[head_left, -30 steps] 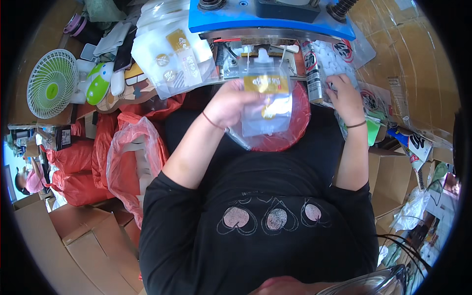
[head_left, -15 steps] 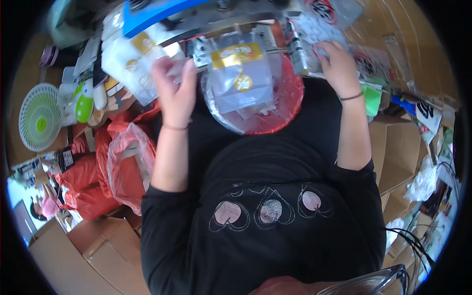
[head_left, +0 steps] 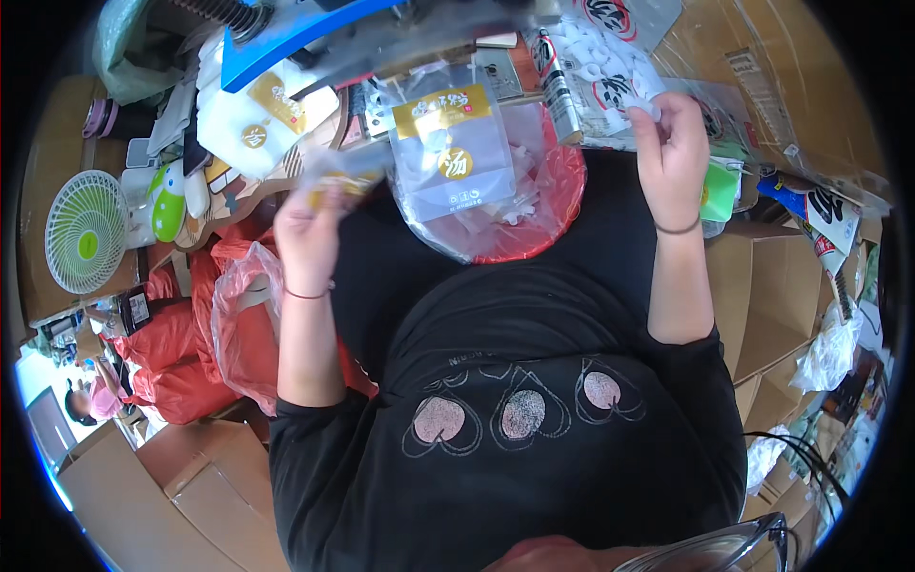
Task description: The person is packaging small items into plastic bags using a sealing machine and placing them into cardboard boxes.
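My left hand point(head_left: 307, 236) pinches a clear plastic pouch point(head_left: 351, 181) with gold print; the pouch is blurred by motion, left of the bin. Between thumb and fingers of my right hand point(head_left: 679, 157) is a small white plastic piece point(head_left: 645, 108). It is held at the near edge of a heap of similar white pieces point(head_left: 583, 59). In front of me another clear pouch with a gold band point(head_left: 491, 157) hangs from the edge of a machine with a blue frame point(head_left: 281, 50). Beyond my left hand lies a stack of such pouches point(head_left: 221, 124).
Below the hanging pouch stands a red bin point(head_left: 562, 205) lined with clear plastic, with scraps inside. A white fan point(head_left: 86, 234) and red plastic bags point(head_left: 176, 357) are at left. Cardboard boxes point(head_left: 772, 276) stand at right. Far left, a person in pink point(head_left: 103, 398) is visible.
My left hand has come back from the stack toward me with a pouch in it. My right hand has lifted away from the heap, pinching a white piece.
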A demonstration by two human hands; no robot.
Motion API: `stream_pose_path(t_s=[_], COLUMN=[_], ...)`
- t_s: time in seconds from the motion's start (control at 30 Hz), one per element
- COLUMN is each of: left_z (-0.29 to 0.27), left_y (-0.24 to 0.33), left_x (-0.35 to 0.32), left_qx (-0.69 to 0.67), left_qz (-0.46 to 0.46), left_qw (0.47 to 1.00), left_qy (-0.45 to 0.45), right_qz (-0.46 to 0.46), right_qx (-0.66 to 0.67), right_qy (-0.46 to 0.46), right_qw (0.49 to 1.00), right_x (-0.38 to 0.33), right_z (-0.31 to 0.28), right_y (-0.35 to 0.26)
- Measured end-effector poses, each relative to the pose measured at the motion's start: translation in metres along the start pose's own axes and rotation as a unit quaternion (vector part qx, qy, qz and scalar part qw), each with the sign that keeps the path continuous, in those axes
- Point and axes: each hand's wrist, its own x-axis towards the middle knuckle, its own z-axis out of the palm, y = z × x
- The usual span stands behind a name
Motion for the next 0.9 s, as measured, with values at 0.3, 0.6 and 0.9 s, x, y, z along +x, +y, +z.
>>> stream_pose_path(t_s=[0.3,0.6,0.9], left_z=[0.098,0.108,0.107], left_y=[0.055,0.044,0.036], left_x=[-0.020,-0.032,-0.031], left_qx=[0.040,-0.227,-0.193], left_qz=[-0.023,-0.208,-0.214], left_qw=[0.955,0.858,0.882], left_qy=[-0.292,-0.410,-0.373], right_qz=[-0.135,-0.186,-0.053], right_qx=[0.281,0.182,0.171], right_qy=[-0.144,-0.313,-0.358], right_qw=[0.939,0.913,0.916], right_x=[0.017,0.031,0.037], right_z=[0.022,0.016,0.016], right_y=[-0.088,-0.071,-0.081])
